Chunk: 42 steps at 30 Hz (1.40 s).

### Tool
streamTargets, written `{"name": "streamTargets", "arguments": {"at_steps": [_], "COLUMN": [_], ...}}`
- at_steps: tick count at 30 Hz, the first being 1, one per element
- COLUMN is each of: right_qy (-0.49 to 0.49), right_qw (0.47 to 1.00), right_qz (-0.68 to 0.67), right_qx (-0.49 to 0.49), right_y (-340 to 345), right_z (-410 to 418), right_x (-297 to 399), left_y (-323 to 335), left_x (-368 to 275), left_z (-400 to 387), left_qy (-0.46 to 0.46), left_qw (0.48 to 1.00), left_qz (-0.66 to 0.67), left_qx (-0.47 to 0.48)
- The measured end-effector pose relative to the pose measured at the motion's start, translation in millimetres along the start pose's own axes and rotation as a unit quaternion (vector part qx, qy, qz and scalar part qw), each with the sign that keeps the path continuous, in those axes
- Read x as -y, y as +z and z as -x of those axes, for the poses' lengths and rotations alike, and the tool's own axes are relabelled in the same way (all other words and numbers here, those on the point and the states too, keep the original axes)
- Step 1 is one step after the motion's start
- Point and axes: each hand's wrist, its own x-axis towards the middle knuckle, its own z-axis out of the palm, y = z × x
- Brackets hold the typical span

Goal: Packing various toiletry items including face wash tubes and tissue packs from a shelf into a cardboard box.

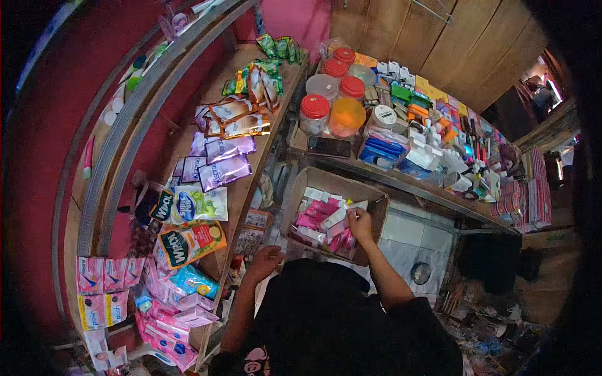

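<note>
A cardboard box (338, 177) stands on the floor in front of me. Inside lie pink packets (320, 210) and small white cartons (333, 218), loosely heaped. My right hand (360, 226) reaches over the box's right side, with its bent fingertips at the white packages. Whether it grips one of them cannot be made out. My left hand (267, 264) hovers outside the box's near left corner, beside the edge of the left wooden shelf (247, 192). Its fingers are loosely spread and nothing shows in them.
Detergent and cleaner pouches (225, 171) cover the left shelf. Behind the box, a wooden counter (423, 189) bears red-lidded jars (315, 113), a smartphone (328, 146) and many small cartons. Sachet strips (110, 275) hang at the lower left. A round metal object (421, 272) lies on the tiled floor.
</note>
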Motion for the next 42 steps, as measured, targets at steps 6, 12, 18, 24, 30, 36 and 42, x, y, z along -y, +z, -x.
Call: {"name": "streamTargets", "arguments": {"at_steps": [6,12,18,24,30,36,42], "right_qy": [0.080,0.079,-0.020,-0.070,-0.034,-0.049,-0.099], "right_qw": [0.992,0.972,0.972,0.916,0.934,0.863,0.842], "right_qz": [0.097,0.194,0.198,0.345,0.303,0.414,0.476], "right_qx": [0.023,0.106,0.127,0.192,0.186,0.285,0.235], "right_y": [33,53,60,71,82,97,135], "right_z": [15,11,3,-1,3,-14,-9], "right_x": [-73,-115,-131,-145,-146,-72,69], "left_y": [5,-2,0,-6,-40,-90,-128], "left_x": [-3,-6,23,46,50,40,26], "left_z": [22,40,60,71,74,95,137], "left_qy": [-0.018,-0.026,-0.056,-0.033,-0.021,0.070,0.165], "left_qw": [0.998,0.996,0.990,0.988,0.990,0.982,0.961], "left_qz": [-0.041,-0.037,-0.018,-0.008,0.019,0.020,0.127], "left_qx": [-0.046,-0.078,-0.127,-0.149,-0.138,-0.176,-0.181]}}
